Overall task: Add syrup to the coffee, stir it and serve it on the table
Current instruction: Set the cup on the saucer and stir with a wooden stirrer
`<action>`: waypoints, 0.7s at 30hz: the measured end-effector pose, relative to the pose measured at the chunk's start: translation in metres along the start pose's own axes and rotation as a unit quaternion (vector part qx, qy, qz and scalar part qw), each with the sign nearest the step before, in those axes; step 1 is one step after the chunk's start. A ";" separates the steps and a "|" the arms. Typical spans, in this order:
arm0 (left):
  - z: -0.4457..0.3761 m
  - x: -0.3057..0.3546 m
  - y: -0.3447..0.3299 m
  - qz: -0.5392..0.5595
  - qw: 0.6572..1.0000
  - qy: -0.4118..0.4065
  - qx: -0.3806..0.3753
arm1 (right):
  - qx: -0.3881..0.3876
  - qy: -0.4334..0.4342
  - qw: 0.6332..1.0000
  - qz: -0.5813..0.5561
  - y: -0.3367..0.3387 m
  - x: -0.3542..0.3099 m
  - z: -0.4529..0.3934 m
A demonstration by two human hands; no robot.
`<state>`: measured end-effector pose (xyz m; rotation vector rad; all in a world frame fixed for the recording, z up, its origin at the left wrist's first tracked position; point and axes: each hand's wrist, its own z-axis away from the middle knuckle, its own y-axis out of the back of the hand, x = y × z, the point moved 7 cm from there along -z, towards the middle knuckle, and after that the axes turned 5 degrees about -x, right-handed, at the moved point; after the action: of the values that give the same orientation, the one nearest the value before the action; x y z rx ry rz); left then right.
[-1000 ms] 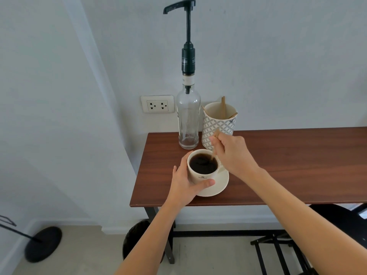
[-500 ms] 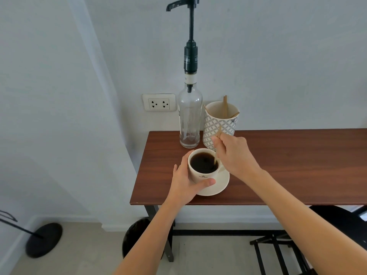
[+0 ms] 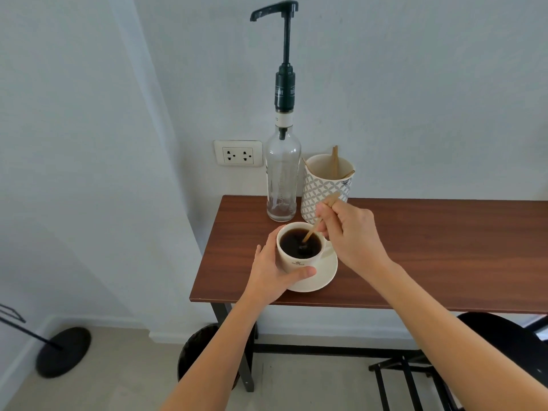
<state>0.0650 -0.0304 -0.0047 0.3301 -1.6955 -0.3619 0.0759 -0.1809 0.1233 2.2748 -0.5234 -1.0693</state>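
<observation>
A cream cup of black coffee (image 3: pixel 299 247) stands on a cream saucer (image 3: pixel 323 274) near the left front of the brown table (image 3: pixel 430 247). My left hand (image 3: pixel 271 272) wraps the cup's left side, thumb across its front. My right hand (image 3: pixel 351 232) pinches a thin wooden stir stick (image 3: pixel 312 229) whose lower end dips into the coffee. Behind the cup stands a clear glass syrup bottle (image 3: pixel 281 185) with a tall black pump, nearly empty.
A patterned white holder (image 3: pixel 326 185) with more wooden sticks stands right of the bottle, against the wall. A wall socket (image 3: pixel 238 153) is to the left. Below the table are a dark bin (image 3: pixel 201 351), a black stool (image 3: pixel 504 336) and a round black stand base (image 3: pixel 62 351).
My right hand has shifted the stick inside the cup, its tip moving toward the middle of the coffee. My left hand stays on the cup.
</observation>
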 end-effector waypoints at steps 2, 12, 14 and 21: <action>0.001 0.000 0.001 0.000 1.000 0.012 -0.002 | 0.022 0.026 0.999 -0.006 0.009 -0.006 0.001; 0.005 0.008 0.002 0.001 1.000 0.019 -0.001 | 0.062 0.024 0.997 -0.028 0.025 -0.001 0.009; 0.005 0.011 0.002 0.002 1.000 0.023 -0.007 | 0.061 0.014 0.998 -0.021 0.025 0.001 0.010; 0.012 0.005 0.023 -0.010 0.994 0.037 -0.098 | 0.129 -0.155 0.973 -0.110 0.039 0.026 -0.003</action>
<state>0.0516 -0.0113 0.0075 0.2134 -1.5701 -0.5212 0.0899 -0.2244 0.1348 2.4448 -0.5698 -1.5633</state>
